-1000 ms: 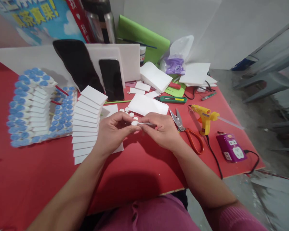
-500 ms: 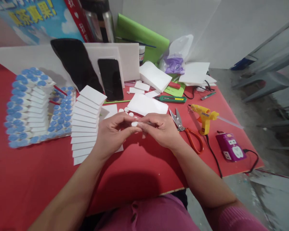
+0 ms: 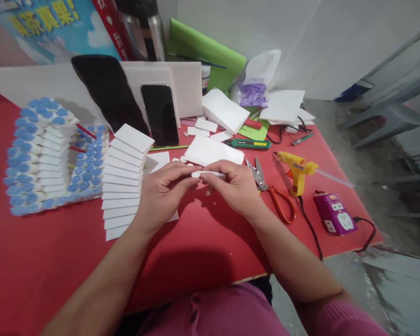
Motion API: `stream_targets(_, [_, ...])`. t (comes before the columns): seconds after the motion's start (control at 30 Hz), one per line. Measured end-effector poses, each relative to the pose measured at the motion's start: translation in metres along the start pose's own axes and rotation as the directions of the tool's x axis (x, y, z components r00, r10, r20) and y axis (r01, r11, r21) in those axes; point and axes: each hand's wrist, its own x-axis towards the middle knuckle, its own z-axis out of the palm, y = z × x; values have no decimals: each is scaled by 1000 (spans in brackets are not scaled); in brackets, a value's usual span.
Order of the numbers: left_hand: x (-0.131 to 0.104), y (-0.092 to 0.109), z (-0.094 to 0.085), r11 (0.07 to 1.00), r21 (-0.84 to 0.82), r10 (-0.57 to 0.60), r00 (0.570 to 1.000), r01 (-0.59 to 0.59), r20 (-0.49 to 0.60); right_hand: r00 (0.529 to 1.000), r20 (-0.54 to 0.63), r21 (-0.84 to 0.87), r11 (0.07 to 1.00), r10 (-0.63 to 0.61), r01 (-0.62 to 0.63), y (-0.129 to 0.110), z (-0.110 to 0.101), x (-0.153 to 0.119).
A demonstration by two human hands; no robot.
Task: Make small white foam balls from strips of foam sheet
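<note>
The right hand (image 3: 235, 185) pinches a slim white strip (image 3: 212, 174) between thumb and forefinger; the left hand (image 3: 164, 190) nips its free end the same way. The strip lies between 9 and 10 o'clock from the right hand, which covers more of it and is nearer, and between 2 and 3 from the left. Its long axis runs nearly 9-to-3. Both hands tilt inward, knuckles up, forearms entering from 7 and 5 o'clock over the red tabletop (image 3: 73, 261). Small white discs (image 3: 183, 159) sit near 10 o'clock from the strip, fanned white cards (image 3: 122, 189) at the left hand's 9.
</note>
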Motion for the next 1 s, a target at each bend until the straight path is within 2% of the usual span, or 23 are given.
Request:
stream_targets(0.13, [-2,4,2,999,40,-23,999,25,-34,998,-10,-134,989,-60,58,-2,0,-2])
stream_targets(0.27, [-4,4,4,997,31,-72,997,71,13,965,15,-337,907,-263,252,-3,1,-4])
stream_targets(0.33, [-4,1,4,994,-25,-101,994,102,43,962,13,-357,898,-272,258,-3,1,-3])
stream_targets(0.4, [-2,-3,3,985,-86,-142,988,148,67,992,3,-217,968,-126,124,-3,-1,-1])
stream_targets(0.43, [-2,-4,1,979,-111,-163,984,171,76,1000,22,-81,997,-4,6,-3,-2,2])
stream_targets(0.47, [-1,-6,0,972,-135,-182,980,192,81,989,76,77,988,130,-136,-3,-3,4])
stream_targets(0.5, [0,-8,-1,964,-160,-198,976,211,90,954,170,226,932,247,-282,-2,-4,7])
stream_targets(0.57, [1,-10,-3,954,-196,-211,973,227,98,839,404,411,747,365,-523,-1,-6,13])
stream_targets(0.63, [1,-11,-4,960,-182,-198,975,213,98,748,551,460,613,370,-642,0,-7,16])
stream_targets(0.67, [1,-11,-5,966,-162,-187,978,201,98,736,576,476,586,357,-656,0,-7,16])
stream_targets(0.8, [2,-7,-5,981,-122,-133,984,148,120,804,498,530,620,326,-579,1,-8,12])
stream_targets(1.0, [4,-4,-6,987,-110,-102,987,116,125,853,454,486,732,256,-478,2,-13,9])
